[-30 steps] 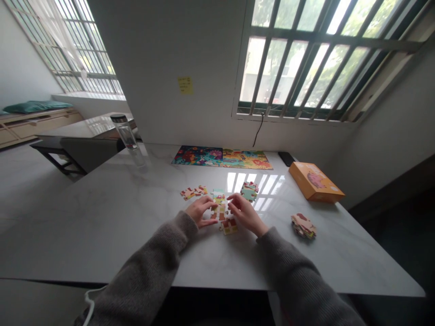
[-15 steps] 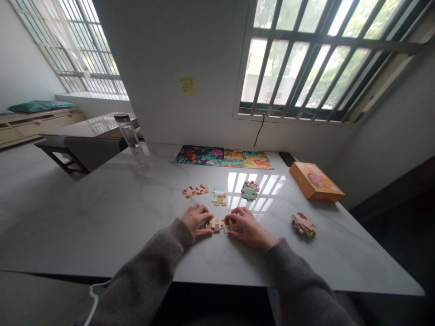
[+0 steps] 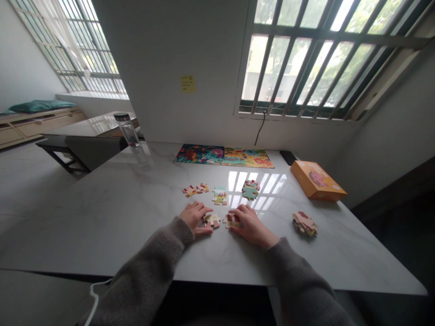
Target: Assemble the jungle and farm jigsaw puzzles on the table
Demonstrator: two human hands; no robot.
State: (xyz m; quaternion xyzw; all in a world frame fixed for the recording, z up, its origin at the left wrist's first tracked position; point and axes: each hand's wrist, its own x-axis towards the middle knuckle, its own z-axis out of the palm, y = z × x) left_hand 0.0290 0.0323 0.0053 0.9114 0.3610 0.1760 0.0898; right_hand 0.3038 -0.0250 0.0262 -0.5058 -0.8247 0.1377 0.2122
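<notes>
My left hand (image 3: 196, 219) grips a puzzle piece (image 3: 212, 221) between thumb and fingers, low over the white table. Across a small gap, my right hand (image 3: 249, 225) holds another puzzle piece (image 3: 232, 221) the same way. Beyond them lies a single piece with a small red car (image 3: 220, 196). To its left are red and cream pieces (image 3: 195, 189), and to its right a small pile of green and pink pieces (image 3: 250, 190). A taller stack of pieces (image 3: 305, 224) sits to the right of my right hand.
An orange box (image 3: 317, 180) and a dark phone (image 3: 287, 157) lie at the right back. Two colourful picture sheets (image 3: 223, 155) lie near the wall. A glass bottle (image 3: 128, 130) stands at the table's (image 3: 102, 203) far left edge.
The two held pieces have moved apart, leaving a wider gap between them. The left one is now tilted, and my hands have shifted slightly away from me.
</notes>
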